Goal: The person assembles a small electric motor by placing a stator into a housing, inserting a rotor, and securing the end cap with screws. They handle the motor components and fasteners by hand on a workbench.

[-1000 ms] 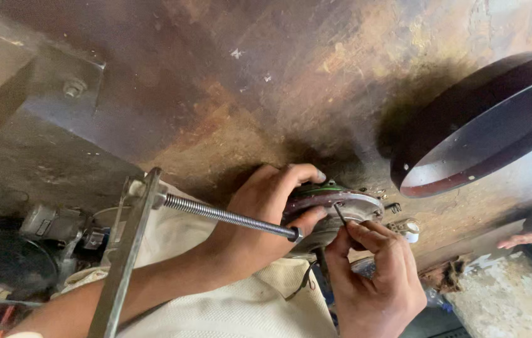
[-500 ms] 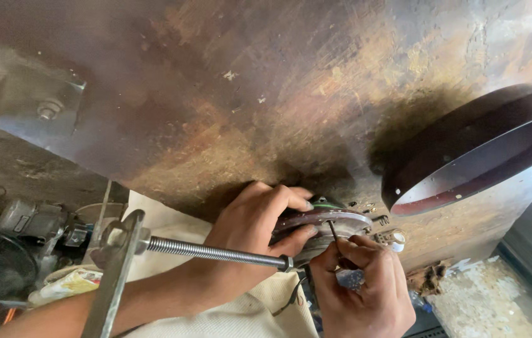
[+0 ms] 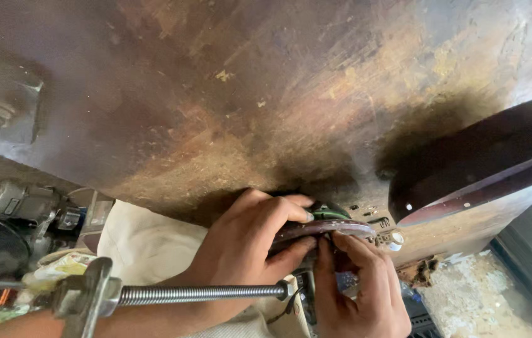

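Observation:
My left hand (image 3: 250, 244) grips a flat round metal part (image 3: 335, 228) at the near edge of a rusty metal table (image 3: 247, 106), fingers over its top and thumb under it. My right hand (image 3: 356, 285) pinches the same part from below, fingertips on its rim. Whether a small tool sits in the right hand is hidden. A green piece (image 3: 331, 213) shows just behind the round part. A threaded steel rod (image 3: 203, 292) with a clamp frame (image 3: 87, 297) runs across in front of my left forearm.
A large dark round pan (image 3: 485, 163) leans on the table at the right. A bolted metal bracket (image 3: 3, 116) sits at the left. Below the table edge lie a motor-like unit (image 3: 18, 203), clutter, pale cloth (image 3: 147, 247) and a concrete floor (image 3: 472, 294).
The view has shifted: the threaded rod and clamp now lie lower and flatter in the frame. Both hands stay on the round part, the right fingers closing up onto its rim.

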